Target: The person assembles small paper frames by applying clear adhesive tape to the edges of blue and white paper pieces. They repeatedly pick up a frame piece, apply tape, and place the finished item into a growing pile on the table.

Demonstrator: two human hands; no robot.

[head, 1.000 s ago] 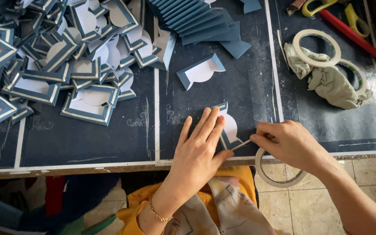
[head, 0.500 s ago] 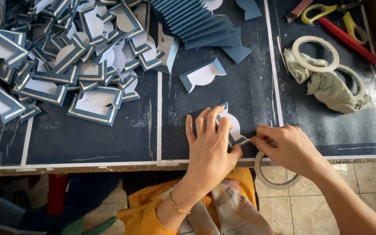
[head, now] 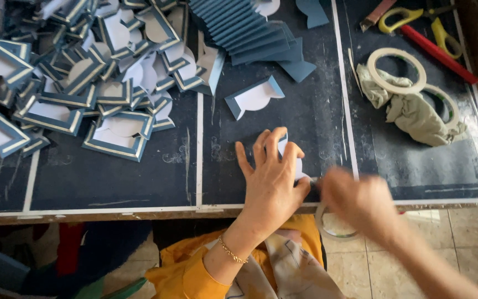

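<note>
Blue-white paper piece point(head: 290, 158) lower centre | our left hand point(head: 272, 180) flat on it | right hand point(head: 360, 202) blurred, grip untellable | desk point(head: 139, 182)

A small blue-and-white card piece point(head: 290, 160) is pressed flat on the dark table point(head: 112, 182) by the left hand point(head: 272, 180). Just beside that piece, the blurred right hand point(head: 360, 202) is seen, with a tape ring point(head: 330, 227) below it. A folded card point(head: 254, 97) lies above the piece; 2 tape rolls point(head: 396, 69) lie to its upper right.
</note>
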